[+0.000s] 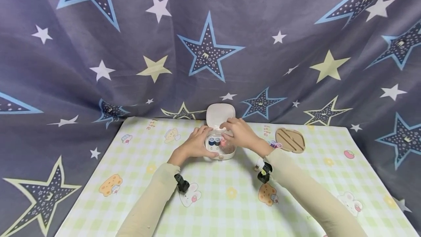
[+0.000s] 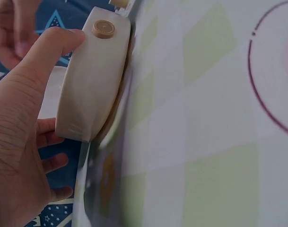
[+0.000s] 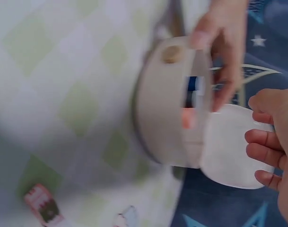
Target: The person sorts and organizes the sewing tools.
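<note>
A small white box stands on the table with its lid raised at the back. Inside it are a dark blue thread spool, a darker spool and a pinkish-red one. My left hand grips the box's left side, its thumb at the front near a tan round button and fingers toward the back. Over the box's right part is my right hand, fingers loosely bent. In the right wrist view, nothing shows between those fingers.
A tan tray with slanted dividers lies right of the box. Small purple and pink spools lie by it, partly behind the right forearm. The table's back edge meets a dark star-patterned curtain just behind the box.
</note>
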A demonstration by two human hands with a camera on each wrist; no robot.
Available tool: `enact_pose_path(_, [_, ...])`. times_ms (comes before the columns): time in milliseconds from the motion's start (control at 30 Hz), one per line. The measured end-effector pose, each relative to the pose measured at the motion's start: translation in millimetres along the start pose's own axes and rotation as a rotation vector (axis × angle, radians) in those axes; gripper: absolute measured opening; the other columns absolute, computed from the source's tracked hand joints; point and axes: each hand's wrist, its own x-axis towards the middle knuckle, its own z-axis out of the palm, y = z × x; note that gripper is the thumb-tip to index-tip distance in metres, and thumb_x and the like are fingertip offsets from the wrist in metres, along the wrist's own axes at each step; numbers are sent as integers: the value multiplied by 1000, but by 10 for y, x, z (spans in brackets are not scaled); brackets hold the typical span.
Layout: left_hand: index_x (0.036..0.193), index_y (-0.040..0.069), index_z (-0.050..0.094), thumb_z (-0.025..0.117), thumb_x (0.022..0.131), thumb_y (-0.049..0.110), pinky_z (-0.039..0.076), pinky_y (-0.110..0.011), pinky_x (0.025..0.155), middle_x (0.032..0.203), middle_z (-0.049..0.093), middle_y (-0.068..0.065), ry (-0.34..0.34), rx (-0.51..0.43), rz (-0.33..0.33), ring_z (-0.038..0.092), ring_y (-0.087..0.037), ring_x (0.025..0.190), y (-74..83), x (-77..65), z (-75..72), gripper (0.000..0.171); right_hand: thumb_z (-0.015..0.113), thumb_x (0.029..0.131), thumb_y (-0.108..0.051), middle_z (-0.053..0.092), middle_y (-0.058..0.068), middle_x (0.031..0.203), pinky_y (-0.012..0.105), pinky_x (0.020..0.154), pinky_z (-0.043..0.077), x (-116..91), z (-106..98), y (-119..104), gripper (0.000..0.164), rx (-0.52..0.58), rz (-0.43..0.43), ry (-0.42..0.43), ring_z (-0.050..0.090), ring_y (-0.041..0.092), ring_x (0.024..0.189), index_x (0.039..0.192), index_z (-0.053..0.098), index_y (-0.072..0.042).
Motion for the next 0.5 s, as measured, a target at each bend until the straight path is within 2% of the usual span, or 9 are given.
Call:
enact_pose_path(233, [157,18,34,87,66,58,39,-49,114,154,36,-3,-11,-43,-25,37,-28,134,-10,27,40,112,70,94,-21,67,9,91,43,80,48,-163,-384,126,23,56,69,112,60,23,86,113,73,-8])
enact_pose_path(367, [158,18,34,88,65,57,37,-51,115,155,36,-4,-9,-51,-19,36,-29,135,-20,25,43,114,70,95,-20,65,8,89,43,79,46,-359,-535,261,23,68,115,125,57,23,84,114,73,-8])
enact_pose_path(500, [158,18,35,88,64,60,37,-53,115,154,37,-5,-6,-55,-3,36,-30,135,-11,34,22,115,71,94,-17,65,9,87,43,77,43,-568,-586,414,20,63,146,117,57,26,83,112,73,-7])
